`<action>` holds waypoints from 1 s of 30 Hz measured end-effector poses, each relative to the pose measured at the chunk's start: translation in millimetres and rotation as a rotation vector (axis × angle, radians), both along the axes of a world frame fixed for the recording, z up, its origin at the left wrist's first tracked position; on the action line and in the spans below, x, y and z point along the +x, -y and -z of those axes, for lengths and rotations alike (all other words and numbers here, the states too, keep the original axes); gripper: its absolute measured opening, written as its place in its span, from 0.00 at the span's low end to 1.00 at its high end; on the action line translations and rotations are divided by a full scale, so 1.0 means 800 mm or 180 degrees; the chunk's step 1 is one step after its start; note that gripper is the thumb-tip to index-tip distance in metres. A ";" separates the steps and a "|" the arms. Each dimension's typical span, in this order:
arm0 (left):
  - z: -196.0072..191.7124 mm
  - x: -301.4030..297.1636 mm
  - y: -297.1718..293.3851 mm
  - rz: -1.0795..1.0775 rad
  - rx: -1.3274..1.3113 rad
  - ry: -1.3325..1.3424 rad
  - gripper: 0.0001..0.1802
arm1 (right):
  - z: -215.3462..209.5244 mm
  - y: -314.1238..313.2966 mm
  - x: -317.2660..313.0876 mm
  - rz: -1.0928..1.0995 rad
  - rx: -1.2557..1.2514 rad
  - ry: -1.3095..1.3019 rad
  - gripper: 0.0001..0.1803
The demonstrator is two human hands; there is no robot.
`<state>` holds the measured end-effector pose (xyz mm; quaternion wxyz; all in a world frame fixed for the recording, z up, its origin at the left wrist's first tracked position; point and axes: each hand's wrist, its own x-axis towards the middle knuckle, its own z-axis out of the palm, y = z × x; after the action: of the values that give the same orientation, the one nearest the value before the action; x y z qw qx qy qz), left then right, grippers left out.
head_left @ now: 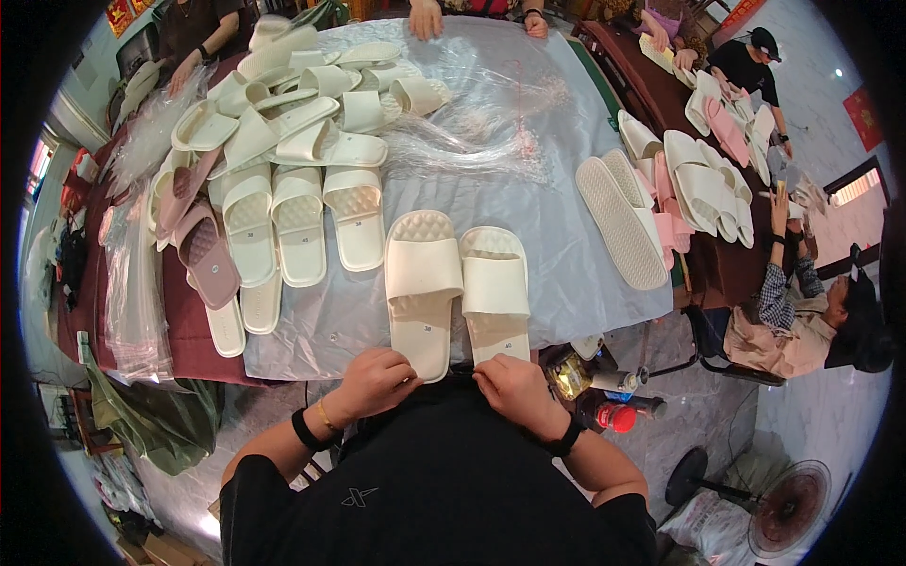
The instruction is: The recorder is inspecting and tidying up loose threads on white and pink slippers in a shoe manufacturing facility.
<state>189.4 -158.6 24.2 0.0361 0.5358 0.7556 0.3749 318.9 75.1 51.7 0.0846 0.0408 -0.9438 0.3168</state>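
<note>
Cream slides, 2 of them, lie side by side at the near edge of the counter (604, 311): the left slide (422, 288) and the right slide (494, 288), each with a small round sticker on its heel. The left hand (376, 379) curls at the left slide's heel, the right hand (510, 387) at the right one's; whether either grips, I cannot tell. Clear plastic sheet (528, 189) covers the counter. More cream slides (302, 222) crowd the left, 2 pink ones (203, 250) beside them. Upturned soles (623, 222) lie right. Clear bags (137, 292) hang off the left edge.
</note>
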 end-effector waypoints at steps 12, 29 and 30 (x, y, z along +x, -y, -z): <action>-0.005 -0.003 -0.037 -0.0778 -0.0219 0.0022 0.10 | 0.022 -0.025 -0.034 0.0270 0.0234 -0.0009 0.06; 0.014 -0.022 -0.076 -0.1499 -0.0147 -0.0408 0.07 | 0.018 -0.025 -0.036 0.0225 0.0087 -0.0432 0.19; 0.017 -0.022 -0.079 -0.1535 -0.0129 -0.0449 0.07 | 0.017 -0.027 -0.036 0.0220 0.0083 -0.0464 0.18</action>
<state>171.6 -95.6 11.0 -0.0964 0.3641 0.8696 0.3191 290.4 96.3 38.4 0.1635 0.0322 -0.9401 0.2975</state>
